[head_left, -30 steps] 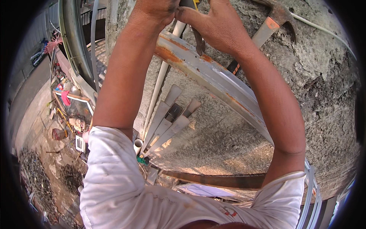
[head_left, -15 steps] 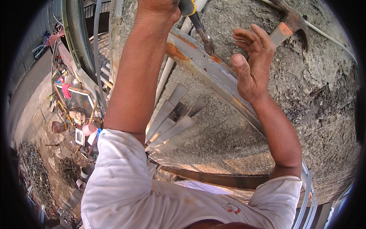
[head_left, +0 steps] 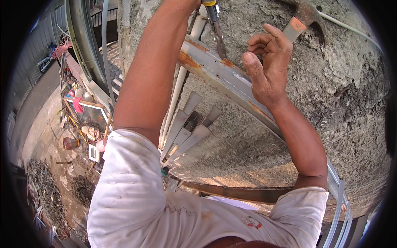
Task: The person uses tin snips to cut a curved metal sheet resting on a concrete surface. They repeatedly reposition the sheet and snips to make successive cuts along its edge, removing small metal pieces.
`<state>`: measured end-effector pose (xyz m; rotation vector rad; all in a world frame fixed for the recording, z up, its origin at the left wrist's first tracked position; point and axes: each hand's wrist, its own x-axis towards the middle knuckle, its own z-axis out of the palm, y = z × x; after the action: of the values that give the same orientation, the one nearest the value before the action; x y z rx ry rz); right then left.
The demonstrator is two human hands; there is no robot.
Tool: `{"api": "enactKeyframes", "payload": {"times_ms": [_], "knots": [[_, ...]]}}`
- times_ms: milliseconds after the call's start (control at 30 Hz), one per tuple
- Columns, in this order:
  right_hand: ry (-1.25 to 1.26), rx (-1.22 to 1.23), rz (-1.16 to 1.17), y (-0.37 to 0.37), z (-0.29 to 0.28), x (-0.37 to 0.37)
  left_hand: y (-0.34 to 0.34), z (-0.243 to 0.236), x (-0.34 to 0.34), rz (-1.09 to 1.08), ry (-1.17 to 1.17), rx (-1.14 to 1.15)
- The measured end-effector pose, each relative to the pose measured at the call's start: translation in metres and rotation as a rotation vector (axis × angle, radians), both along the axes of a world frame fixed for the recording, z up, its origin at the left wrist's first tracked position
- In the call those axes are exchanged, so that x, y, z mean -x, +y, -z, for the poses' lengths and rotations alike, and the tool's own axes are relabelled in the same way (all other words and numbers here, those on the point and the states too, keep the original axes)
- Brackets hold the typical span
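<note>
Pliers (head_left: 216,29) at rusty rail (head_left: 231,82) — apparently mid-job, remainder unclear. Right hand (head_left: 271,68) empty, fingers loosely spread; left hand (head_left: 192,3) cropped — fingers: cannot tell.

Bar (head_left: 231,79) in the middle, pliers (head_left: 218,36) above, strips (head_left: 178,128) below

We look down on the bar, which slants from beside our left forearm (head_left: 151,70) to behind our right forearm (head_left: 301,134). The pliers point down at its upper edge, near its left end; we cannot tell whether they touch. Our right hand (head_left: 271,76) is in front of the bar, right of the pliers, with the hammer (head_left: 307,17) just beyond it, handle partly behind the hand. A pipe (head_left: 180,80) passes behind the bar's left end. The strips lie between our forearms, right of the pipe. Concrete (head_left: 335,107) stretches behind all these. We have rails (head_left: 338,211) right of our right sleeve (head_left: 302,211).
</note>
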<state>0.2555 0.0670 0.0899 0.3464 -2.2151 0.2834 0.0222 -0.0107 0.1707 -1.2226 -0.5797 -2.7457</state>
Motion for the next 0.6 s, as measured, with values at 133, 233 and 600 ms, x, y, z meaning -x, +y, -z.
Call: {"api": "enactKeyframes", "payload": {"times_ms": [133,233,600], "knots": [[-0.016,-0.025,-0.005,-0.001,0.0,0.0,-0.02,0.011,-0.008,-0.27,0.03,-0.03],[0.01,0.023,-0.033,-0.001,-0.002,0.001,-0.037,0.012,-0.031,-0.403,0.194,-0.065],[0.121,0.002,-0.062,0.007,-0.006,-0.007,-0.028,-0.002,-0.059,-0.441,0.332,0.036]]}}
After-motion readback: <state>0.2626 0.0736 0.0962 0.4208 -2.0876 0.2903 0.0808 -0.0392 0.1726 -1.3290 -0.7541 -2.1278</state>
